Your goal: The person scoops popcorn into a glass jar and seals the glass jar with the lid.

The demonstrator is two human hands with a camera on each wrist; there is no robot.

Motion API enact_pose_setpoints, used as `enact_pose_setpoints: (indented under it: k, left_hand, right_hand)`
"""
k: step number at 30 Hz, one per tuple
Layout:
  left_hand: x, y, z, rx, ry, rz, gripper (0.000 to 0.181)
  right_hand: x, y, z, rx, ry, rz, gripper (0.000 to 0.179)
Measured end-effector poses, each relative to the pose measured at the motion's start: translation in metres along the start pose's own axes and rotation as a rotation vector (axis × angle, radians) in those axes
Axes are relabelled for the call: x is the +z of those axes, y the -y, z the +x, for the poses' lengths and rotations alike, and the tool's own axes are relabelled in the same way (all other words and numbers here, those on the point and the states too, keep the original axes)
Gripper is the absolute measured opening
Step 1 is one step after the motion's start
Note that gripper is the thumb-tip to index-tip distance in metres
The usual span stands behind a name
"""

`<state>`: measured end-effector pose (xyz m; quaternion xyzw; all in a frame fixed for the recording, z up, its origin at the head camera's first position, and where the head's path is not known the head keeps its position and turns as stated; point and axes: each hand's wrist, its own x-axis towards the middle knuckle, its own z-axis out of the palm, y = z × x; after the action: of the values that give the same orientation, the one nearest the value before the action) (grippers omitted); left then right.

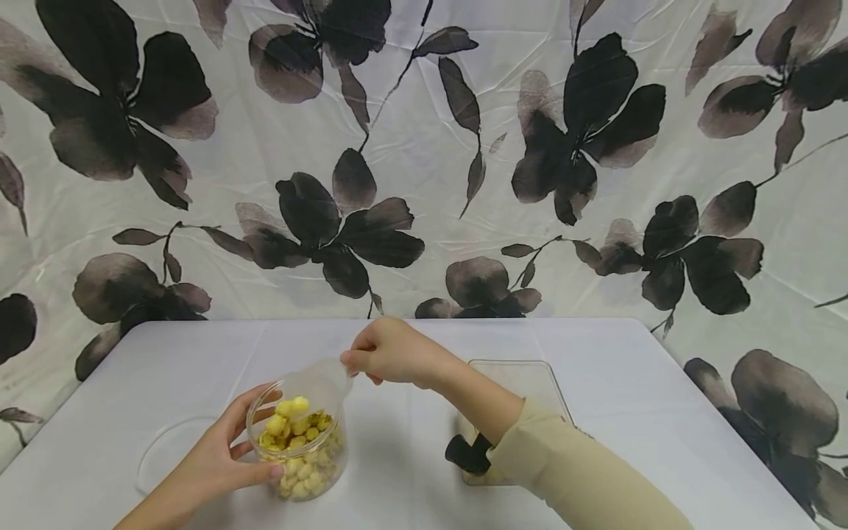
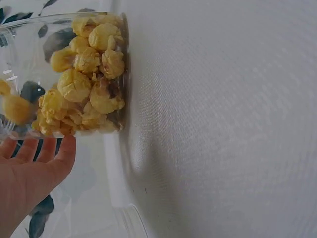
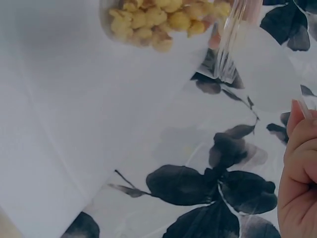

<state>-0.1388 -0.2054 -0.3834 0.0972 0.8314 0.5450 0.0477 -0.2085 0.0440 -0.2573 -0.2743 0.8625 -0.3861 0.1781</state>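
Note:
A clear plastic jar (image 1: 341, 460) of yellow popcorn (image 1: 301, 482) stands tilted on the white table, its mouth uncovered. My left hand (image 1: 215, 460) grips it from the left, thumb on the near side and fingers round the far side. In the left wrist view, fingertips (image 2: 67, 148) press against the jar wall. My right hand (image 1: 397, 353) pinches the edge of a thin, translucent white disc (image 1: 327, 375) beyond the jar's rim. The right wrist view shows this disc (image 3: 267, 64) close to the mouth, with thumb and finger at its edge.
A clear round lid (image 1: 142, 460) lies on the table left of the jar, partly behind the left forearm. To the right, a clear rectangular tray (image 1: 556, 383) sits under the right forearm. A floral cloth (image 1: 464, 221) hangs behind the table.

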Motion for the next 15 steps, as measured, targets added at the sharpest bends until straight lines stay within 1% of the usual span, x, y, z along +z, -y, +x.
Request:
enact_pose_setpoints:
  k: [4,7,13,15]
  left_hand:
    - [0.0006,0.0024,-0.0012,0.017,-0.016,0.011,0.087]
    - [0.0006,0.0043,-0.0019,0.041,-0.032,0.022,0.087]
    - [0.0011,0.0058,-0.0019,0.054,-0.037,0.011,0.088]
    - [0.0014,0.0061,-0.0019,0.052,-0.035,0.006,0.088]
  right_hand:
    - [0.0002,0.0032,-0.0033,-0.092,-0.009,-0.119,0.023]
    - [0.0,0.0047,-0.0052,-0.126,-0.014,-0.158,0.022]
    - [-0.0042,0.0013,-0.0072,-0.122,-0.007,-0.156,0.022]
    - [-0.0064,-0.001,-0.0083,-0.105,0.001,-0.119,0.023]
